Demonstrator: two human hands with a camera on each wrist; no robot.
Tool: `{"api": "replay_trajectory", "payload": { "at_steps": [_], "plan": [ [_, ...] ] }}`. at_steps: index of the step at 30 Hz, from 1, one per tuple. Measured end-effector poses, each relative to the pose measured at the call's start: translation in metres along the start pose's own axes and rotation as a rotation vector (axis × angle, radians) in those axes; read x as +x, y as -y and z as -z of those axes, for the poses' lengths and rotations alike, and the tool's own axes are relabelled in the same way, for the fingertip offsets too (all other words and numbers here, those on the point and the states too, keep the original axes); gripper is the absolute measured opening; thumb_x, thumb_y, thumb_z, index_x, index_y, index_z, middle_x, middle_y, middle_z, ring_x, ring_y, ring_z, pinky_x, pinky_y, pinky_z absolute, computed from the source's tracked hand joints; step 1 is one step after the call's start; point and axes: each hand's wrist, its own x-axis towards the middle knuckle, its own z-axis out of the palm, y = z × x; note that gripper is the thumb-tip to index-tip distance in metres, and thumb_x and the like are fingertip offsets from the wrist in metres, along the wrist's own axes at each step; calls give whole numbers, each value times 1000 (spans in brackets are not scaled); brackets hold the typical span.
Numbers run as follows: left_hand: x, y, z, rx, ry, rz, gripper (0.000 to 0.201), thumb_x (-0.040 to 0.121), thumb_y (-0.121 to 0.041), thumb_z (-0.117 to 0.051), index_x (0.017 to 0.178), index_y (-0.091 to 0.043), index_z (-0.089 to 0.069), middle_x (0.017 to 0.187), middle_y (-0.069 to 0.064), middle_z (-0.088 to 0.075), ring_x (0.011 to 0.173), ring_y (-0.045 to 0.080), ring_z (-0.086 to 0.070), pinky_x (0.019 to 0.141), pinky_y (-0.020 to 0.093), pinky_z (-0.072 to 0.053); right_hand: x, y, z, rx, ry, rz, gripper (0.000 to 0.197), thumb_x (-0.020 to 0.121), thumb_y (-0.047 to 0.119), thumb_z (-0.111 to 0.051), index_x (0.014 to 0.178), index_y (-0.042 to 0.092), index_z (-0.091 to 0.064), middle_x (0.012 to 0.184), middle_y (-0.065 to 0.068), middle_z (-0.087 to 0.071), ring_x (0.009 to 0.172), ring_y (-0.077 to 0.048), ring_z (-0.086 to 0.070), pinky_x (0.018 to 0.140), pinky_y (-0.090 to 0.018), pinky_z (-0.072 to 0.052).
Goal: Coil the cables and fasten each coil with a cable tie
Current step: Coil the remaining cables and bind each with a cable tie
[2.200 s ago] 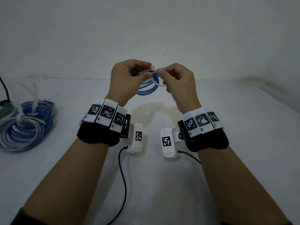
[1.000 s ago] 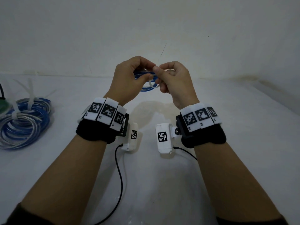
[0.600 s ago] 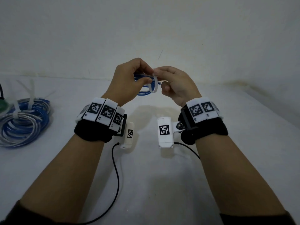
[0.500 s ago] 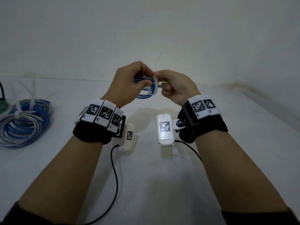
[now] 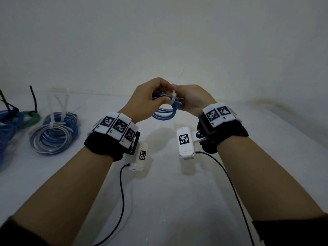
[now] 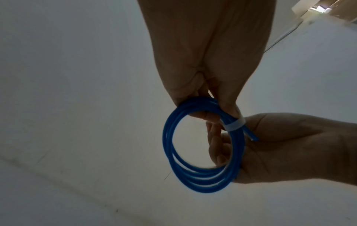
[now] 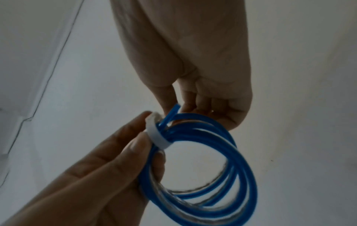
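Note:
A small blue cable coil (image 5: 165, 114) hangs in the air between both hands, above the white table (image 5: 168, 201). A white cable tie (image 5: 173, 98) sits snug around its top strands. My left hand (image 5: 165, 96) pinches the coil (image 6: 168, 137) just left of the tie (image 6: 234, 125). My right hand (image 5: 179, 101) is curled on the tie's right side, fingertips against the tie (image 7: 156, 134) and the loose blue end (image 7: 172, 111). The tie's tail is hidden inside that hand. In the right wrist view clear strands show among the blue ones of the coil (image 7: 241, 160).
Tied coils lie at the table's far left: a blue and clear one (image 5: 53, 137) with upright white tie tails, a green one (image 5: 32, 117) and more blue ones (image 5: 7, 121) with black ties. A pale wall (image 5: 159, 41) stands close behind.
The tie's loop, loose around the coil a second ago, now sits tight on the strands. My right wrist has rolled outward and both hands have dropped slightly.

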Motion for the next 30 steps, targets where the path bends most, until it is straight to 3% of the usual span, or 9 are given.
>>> {"api": "replay_trajectory", "payload": {
  "at_steps": [2, 6, 11, 14, 17, 21, 25, 27, 30],
  "plan": [
    [-1, 0, 0, 44, 24, -2, 23, 84, -3, -61, 102, -18, -62, 91, -11, -63, 81, -9, -59, 77, 5, -44, -4, 2, -5, 65, -33, 32, 11, 88, 8, -60, 84, -2, -63, 76, -16, -61, 65, -24, -58, 62, -31, -50],
    [-6, 3, -1, 41, 68, 25, 24, 87, -2, -56, 102, -20, -61, 97, -6, -64, 90, -1, -61, 81, 7, -45, -4, 8, -14, 17, -129, -3, 20, 85, -6, -54, 66, -1, -55, 62, -13, -50, 55, -22, -49, 55, -30, -44],
    [-7, 4, -1, 55, 81, 50, 20, 88, -4, -57, 102, -17, -62, 95, -6, -63, 90, 0, -60, 81, 6, -45, 1, 9, -19, -86, -233, -33, 28, 82, -9, -52, 56, 2, -47, 47, -9, -45, 48, -23, -43, 49, -31, -37],
    [-5, 4, 1, 87, 100, 64, 19, 88, -8, -59, 105, -16, -62, 96, -6, -61, 90, 4, -59, 80, 5, -44, 2, 8, -20, -167, -226, -28, 27, 87, 3, -54, 61, 10, -47, 59, -6, -51, 55, -19, -49, 59, -29, -46],
    [-4, 0, 5, 46, 109, 52, 21, 89, -8, -58, 109, -14, -60, 103, -3, -63, 95, 5, -60, 86, 9, -45, 5, 8, -23, -172, -277, 13, 27, 79, 3, -58, 54, 4, -49, 50, -9, -50, 59, -27, -50, 62, -35, -41],
    [1, -9, 11, 38, 23, 76, 20, 90, -11, -57, 110, -13, -55, 104, -2, -62, 92, 9, -60, 80, 10, -47, -1, 10, -22, -23, -119, -48, 16, 86, 13, -62, 78, -1, -61, 61, -13, -57, 52, -22, -54, 51, -28, -43],
    [2, -11, 13, 85, 50, 101, 20, 88, -15, -61, 108, -16, -57, 94, -10, -61, 84, -1, -58, 75, 4, -45, -1, 13, -22, -27, -69, -87, 9, 87, 0, -54, 79, 2, -57, 71, -11, -56, 63, -21, -54, 61, -30, -47],
    [2, -9, 11, 121, 31, 94, 18, 86, -13, -63, 103, -15, -60, 91, -8, -62, 79, -3, -58, 71, 2, -43, -2, 15, -24, -7, -100, -98, 14, 88, -2, -52, 76, 1, -60, 77, -13, -61, 66, -24, -59, 60, -31, -51],
    [1, -5, 8, 150, 9, 100, 18, 85, -10, -64, 103, -9, -64, 92, -1, -65, 77, -3, -58, 71, 2, -44, -2, 14, -28, -56, -149, -93, 16, 86, -2, -52, 72, 0, -59, 74, -15, -60, 66, -25, -58, 68, -35, -49]
  ]
}}
